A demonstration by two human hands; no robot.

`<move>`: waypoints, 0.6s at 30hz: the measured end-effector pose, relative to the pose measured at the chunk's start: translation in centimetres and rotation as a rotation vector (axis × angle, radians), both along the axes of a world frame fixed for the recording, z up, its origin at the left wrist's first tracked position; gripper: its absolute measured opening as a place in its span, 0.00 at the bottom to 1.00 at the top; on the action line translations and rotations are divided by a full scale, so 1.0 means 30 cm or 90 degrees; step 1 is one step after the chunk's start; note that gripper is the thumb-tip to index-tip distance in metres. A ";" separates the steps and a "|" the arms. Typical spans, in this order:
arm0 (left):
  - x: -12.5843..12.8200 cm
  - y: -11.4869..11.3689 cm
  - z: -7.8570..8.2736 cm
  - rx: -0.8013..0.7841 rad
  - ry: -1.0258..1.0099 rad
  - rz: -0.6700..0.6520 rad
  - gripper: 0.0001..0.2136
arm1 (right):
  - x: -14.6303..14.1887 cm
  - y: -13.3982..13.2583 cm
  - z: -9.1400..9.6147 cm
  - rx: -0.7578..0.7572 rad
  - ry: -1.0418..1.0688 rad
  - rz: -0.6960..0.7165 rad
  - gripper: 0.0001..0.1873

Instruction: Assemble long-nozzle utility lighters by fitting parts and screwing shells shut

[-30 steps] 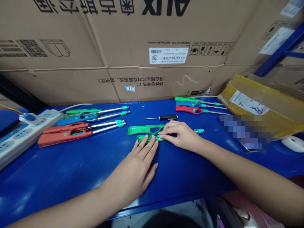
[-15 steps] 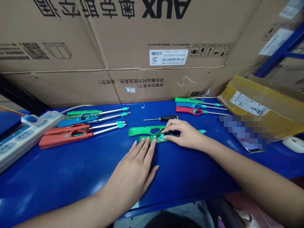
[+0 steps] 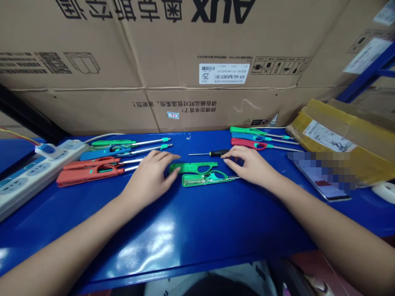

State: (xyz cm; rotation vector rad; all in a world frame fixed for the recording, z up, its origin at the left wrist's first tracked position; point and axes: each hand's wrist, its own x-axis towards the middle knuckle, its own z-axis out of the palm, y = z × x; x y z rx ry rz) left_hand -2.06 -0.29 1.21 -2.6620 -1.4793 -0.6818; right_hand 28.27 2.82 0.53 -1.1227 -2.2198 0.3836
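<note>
Green opened lighter [image 3: 194,180] between hands [image 3: 152,172] [image 3: 254,164]

Both my bare forearms are stretched out ahead and angled inward, left forearm [image 3: 83,242] and right forearm [image 3: 324,226] making a rough V, hands well apart. My left hand [image 3: 154,172] is back-side up, fingers bent toward the right, with the thumb stuck out below and a clear gap to the index fingertip. My right hand [image 3: 248,164] points left, fingers loosely curled, thumb tip just beside the index, not quite pinching.
</note>
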 end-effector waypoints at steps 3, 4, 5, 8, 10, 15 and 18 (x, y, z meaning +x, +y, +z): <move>-0.031 0.048 -0.033 -0.049 -0.012 -0.015 0.16 | 0.004 0.006 -0.012 -0.018 -0.039 0.003 0.10; -0.033 0.054 -0.041 -0.057 -0.022 -0.018 0.16 | -0.001 0.004 -0.016 -0.028 -0.039 0.007 0.11; -0.032 0.057 -0.046 -0.061 -0.033 -0.024 0.16 | -0.007 0.001 -0.020 -0.037 -0.034 0.009 0.12; -0.020 0.051 -0.048 -0.074 -0.065 -0.067 0.11 | -0.024 -0.011 -0.018 -0.056 -0.002 -0.006 0.15; -0.011 0.043 -0.044 -0.080 -0.096 -0.102 0.09 | -0.028 -0.016 -0.006 -0.069 0.017 -0.006 0.15; 0.003 0.022 -0.032 -0.004 -0.165 -0.125 0.08 | -0.020 -0.027 0.034 -0.093 0.018 0.046 0.12; 0.011 0.009 -0.023 0.032 -0.167 -0.120 0.08 | -0.016 -0.032 0.052 -0.106 0.020 0.046 0.11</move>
